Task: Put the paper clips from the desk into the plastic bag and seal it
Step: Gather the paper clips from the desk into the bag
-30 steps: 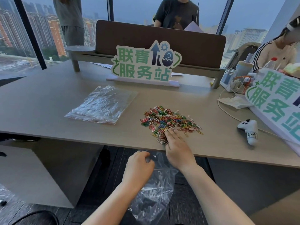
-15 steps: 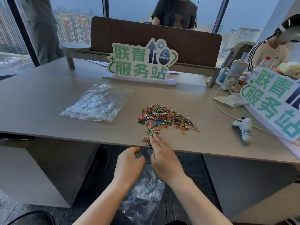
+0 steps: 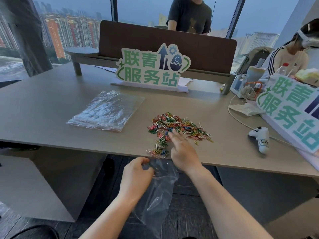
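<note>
While the left hand point(image 3: 136, 176) pinches the crinkled clear plastic bag point(image 3: 158, 192) hanging mouth-up below the desk point(image 3: 43, 118) edge, the right hand point(image 3: 183, 150), fingers spread flat, rests on the glossy multicoloured wire paper clips point(image 3: 174, 125), a heap trailing toward that edge.

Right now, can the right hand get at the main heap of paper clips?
Probably yes: the right hand lies flat on the desk, its fingertips already at the paper clips, nothing between them.
</note>
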A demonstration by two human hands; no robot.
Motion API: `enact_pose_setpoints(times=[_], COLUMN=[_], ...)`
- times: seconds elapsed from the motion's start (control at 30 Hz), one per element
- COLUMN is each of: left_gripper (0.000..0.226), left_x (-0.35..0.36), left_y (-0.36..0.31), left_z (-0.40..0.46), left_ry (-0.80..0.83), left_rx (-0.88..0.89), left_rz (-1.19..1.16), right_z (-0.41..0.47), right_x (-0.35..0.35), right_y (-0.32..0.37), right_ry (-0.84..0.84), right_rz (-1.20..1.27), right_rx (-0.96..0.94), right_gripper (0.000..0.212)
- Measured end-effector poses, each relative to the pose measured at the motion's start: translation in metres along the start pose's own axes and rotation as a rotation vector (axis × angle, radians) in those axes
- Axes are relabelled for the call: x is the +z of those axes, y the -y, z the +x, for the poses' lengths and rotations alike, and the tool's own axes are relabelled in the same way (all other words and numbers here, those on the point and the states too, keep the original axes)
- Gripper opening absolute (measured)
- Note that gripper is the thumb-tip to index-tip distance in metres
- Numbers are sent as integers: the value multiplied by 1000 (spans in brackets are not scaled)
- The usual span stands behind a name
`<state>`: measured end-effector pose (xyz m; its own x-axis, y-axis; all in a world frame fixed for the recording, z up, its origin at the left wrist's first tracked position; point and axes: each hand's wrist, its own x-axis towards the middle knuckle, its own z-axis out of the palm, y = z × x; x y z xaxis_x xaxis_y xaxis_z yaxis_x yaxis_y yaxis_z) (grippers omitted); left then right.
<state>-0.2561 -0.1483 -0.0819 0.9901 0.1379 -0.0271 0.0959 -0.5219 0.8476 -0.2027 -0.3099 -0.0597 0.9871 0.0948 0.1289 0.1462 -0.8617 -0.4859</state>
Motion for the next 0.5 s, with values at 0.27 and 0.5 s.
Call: enact_pose_setpoints(times=[0.27,0.5], left_gripper=[36,31], left_x=[-2,-2], left_y=[6,7], left_z=[2,3], left_ry=[-8,-55], left_rx=[-4,21], left_rz=[0,7], right_z=[23,8], right_x=[9,21], right_y=[1,10], right_ry=[163,114], right_rz=[-84,-120], right_rx=[-17,-128], right_gripper=[54,52])
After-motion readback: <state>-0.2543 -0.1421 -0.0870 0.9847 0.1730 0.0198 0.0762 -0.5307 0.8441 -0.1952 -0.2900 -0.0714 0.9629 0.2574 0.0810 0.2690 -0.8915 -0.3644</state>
